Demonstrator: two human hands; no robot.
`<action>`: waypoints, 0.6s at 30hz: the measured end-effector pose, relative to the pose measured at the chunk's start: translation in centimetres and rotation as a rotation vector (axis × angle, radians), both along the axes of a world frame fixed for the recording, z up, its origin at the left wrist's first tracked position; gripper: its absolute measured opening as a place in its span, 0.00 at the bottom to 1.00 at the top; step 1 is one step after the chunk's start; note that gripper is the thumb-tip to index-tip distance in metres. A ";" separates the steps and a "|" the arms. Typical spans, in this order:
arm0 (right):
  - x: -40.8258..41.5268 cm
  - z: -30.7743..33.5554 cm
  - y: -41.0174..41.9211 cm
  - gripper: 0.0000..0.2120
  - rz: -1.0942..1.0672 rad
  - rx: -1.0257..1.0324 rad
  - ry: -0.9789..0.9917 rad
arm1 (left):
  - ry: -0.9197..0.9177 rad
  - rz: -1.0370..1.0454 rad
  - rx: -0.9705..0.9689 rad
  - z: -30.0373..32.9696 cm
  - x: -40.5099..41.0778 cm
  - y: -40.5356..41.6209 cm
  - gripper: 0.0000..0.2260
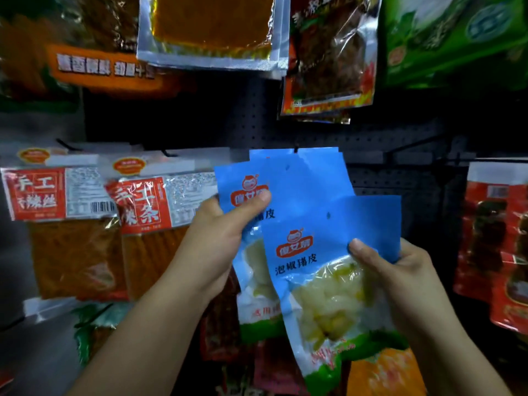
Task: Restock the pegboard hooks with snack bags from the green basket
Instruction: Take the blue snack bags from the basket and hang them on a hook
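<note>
**Two blue snack bags in hand at the pegboard**

At the far left, two packets with red-and-white labels point(61, 192) hang side by side on hooks, each with orange-brown strips showing through a clear lower half. Above them, blurred, hangs an orange-banded bag point(105, 67), and beside that a clear pouch with a silver border point(213, 30) holding an orange slab.

The left hand point(217, 238) comes up from the lower left and grips a blue snack bag point(248, 270) by its upper left part, the thumb laid across the red logo on the front and the fingers hidden behind. This bag overlaps the blue bags on the hook point(303, 172), which hang from a black peg at the middle of the dark pegboard point(243, 121); whether the held bag is itself on the peg cannot be told. Above the peg hangs a red bag with dark contents point(328, 58).

In front and lower sits a second blue snack bag point(323, 287), tilted, its clear window showing pale yellow pieces and a green band at its foot. Its hanging hole is well below the peg, so it is off the hook. The right hand point(400, 272) pinches its right edge, thumb on the front near the window and fingers curled behind.

Further right, a green package point(457, 38) hangs high up, and red packets point(497, 247) hang at the frame's right edge. At the bottom, under the second bag, lies an orange packet point(385, 372). The green basket is out of view.
</note>
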State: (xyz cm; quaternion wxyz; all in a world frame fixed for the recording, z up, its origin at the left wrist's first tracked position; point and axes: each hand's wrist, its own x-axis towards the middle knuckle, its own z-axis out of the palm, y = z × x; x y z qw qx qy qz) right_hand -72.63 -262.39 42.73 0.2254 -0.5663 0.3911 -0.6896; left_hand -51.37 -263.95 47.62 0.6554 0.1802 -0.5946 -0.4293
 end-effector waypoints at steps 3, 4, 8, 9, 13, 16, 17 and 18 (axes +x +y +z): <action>-0.6 0.5 -0.8 0.06 -0.017 -0.050 0.021 | -0.073 0.251 -0.134 2.6 -0.5 -1.1 0.09; -0.9 0.6 -1.0 0.04 -0.018 -0.069 0.037 | -0.106 0.304 -0.165 3.3 -0.6 -1.4 0.09; -1.1 1.5 -1.5 0.11 -0.033 -0.124 0.049 | -0.220 0.449 -0.258 5.1 -1.3 -2.2 0.06; -1.1 1.7 -1.5 0.10 -0.033 -0.134 0.040 | -0.240 0.486 -0.283 5.4 -1.5 -2.4 0.07; -1.1 2.1 -1.6 0.06 -0.001 -0.150 0.016 | -0.201 0.566 -0.353 6.2 -1.9 -2.8 0.10; -0.9 2.3 -1.8 0.10 0.020 -0.150 0.019 | -0.218 0.617 -0.374 6.6 -2.5 -3.1 0.10; -0.8 2.4 -1.9 0.10 0.028 -0.155 0.022 | -0.236 0.633 -0.373 6.8 -2.6 -3.1 0.09; -0.8 2.4 -2.1 0.10 0.034 -0.160 0.020 | -0.254 0.646 -0.371 6.9 -2.7 -3.3 0.09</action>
